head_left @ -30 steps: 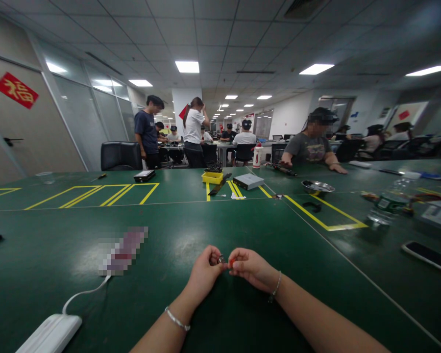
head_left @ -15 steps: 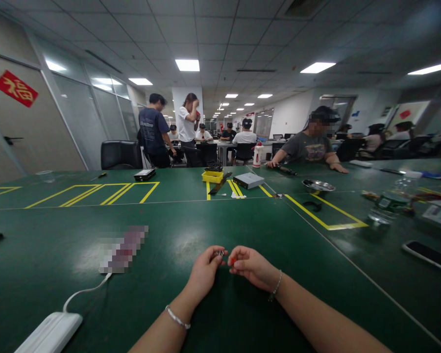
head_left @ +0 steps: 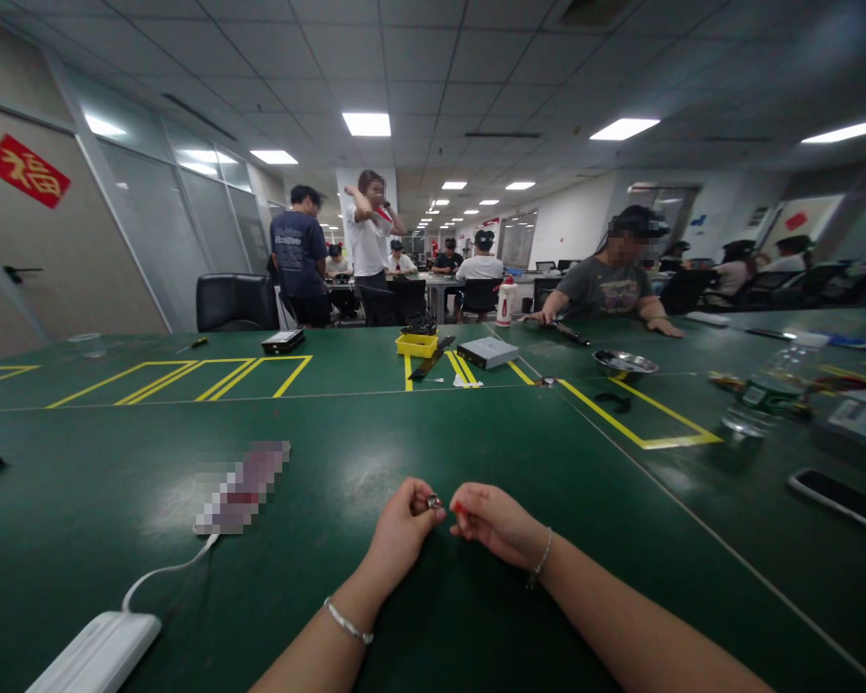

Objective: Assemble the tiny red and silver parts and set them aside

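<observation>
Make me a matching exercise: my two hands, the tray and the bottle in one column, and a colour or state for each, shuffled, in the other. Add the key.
Column one
1. Left hand
2. Right hand
3. Tray
4. Bottle

Column two
A. Yellow
B. Holding a small orange-red piece
C. Clear and see-through
D. Holding a small silvery piece

Right pairs: 1-D, 2-B, 3-A, 4-C
</observation>
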Motion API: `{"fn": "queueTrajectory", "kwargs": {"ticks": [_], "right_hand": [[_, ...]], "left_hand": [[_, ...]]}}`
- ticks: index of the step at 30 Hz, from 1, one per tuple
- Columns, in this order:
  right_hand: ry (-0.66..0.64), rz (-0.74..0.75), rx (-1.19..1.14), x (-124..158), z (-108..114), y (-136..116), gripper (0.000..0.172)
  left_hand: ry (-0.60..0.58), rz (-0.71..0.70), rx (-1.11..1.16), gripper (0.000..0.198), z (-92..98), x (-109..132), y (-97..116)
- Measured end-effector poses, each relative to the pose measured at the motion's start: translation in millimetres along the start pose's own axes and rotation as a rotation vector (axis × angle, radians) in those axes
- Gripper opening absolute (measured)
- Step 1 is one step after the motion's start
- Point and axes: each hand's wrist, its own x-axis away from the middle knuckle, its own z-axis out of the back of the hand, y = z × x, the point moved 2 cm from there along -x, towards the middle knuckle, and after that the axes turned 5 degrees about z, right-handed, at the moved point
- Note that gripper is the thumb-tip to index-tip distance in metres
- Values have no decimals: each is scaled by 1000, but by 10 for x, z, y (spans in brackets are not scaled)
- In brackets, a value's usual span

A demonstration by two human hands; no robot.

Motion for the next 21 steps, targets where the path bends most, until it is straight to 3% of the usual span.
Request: {"fn": "queueTrajectory", "kwargs": {"ticks": [21], "right_hand": [[2,-13,-2,-4,-10,-14,15]], "left_hand": [[-23,-8,16,18,-4,-19,-21]]}}
